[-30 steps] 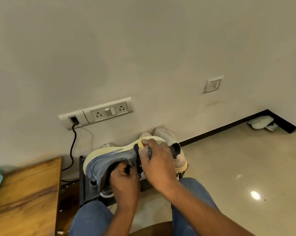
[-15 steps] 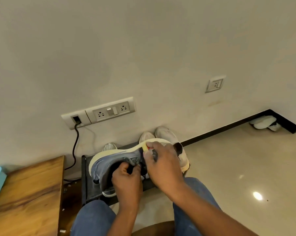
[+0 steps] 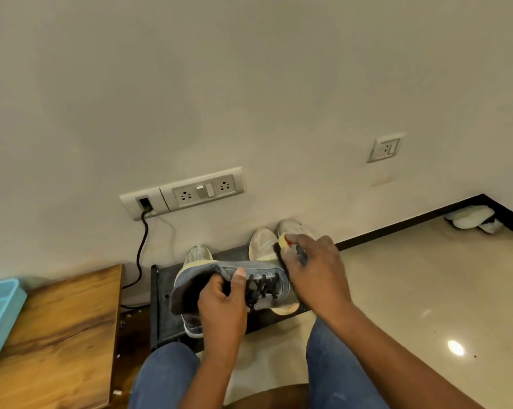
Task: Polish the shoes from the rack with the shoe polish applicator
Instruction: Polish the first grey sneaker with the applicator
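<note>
Left hand grips the grey shoe at its collar; right hand holds the applicator at its toe

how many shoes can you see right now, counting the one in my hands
5, perhaps more hidden: the grey shoe in your left hand; two white shoes on the rack; a toe behind; another below.

Head-worn view, forward and down

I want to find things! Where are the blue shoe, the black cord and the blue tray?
blue shoe (image 3: 267,271): head view, its side.
black cord (image 3: 141,249): head view, mid-length.
blue tray (image 3: 1,314): head view, its wall.
</note>
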